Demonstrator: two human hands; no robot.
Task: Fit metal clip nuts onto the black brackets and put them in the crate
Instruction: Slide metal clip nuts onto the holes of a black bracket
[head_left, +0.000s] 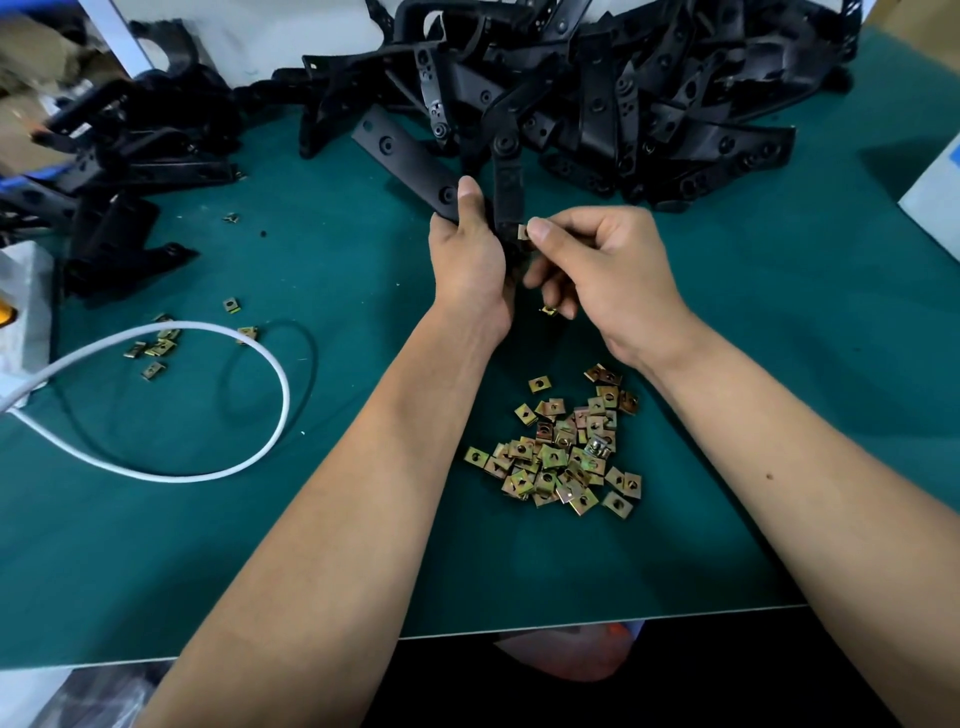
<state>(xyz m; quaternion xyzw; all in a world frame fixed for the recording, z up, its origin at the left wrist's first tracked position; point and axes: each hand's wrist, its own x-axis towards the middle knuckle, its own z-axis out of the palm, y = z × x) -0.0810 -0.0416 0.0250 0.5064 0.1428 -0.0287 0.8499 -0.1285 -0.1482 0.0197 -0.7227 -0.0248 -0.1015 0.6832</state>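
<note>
Above the nut pile (563, 449), left hand (470, 265) gripping bracket (508, 192), right hand (602, 275) pinching clip nut (522, 232)

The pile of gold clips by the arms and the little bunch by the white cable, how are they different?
The pile of clips holds many pieces heaped over each other; the little bunch has only a few, lying mostly apart. The pile lies between the person's forearms, below the right hand; the bunch lies far left, around the white cable. Both are the same square gold metal clips with a hole, on the green table.
</note>
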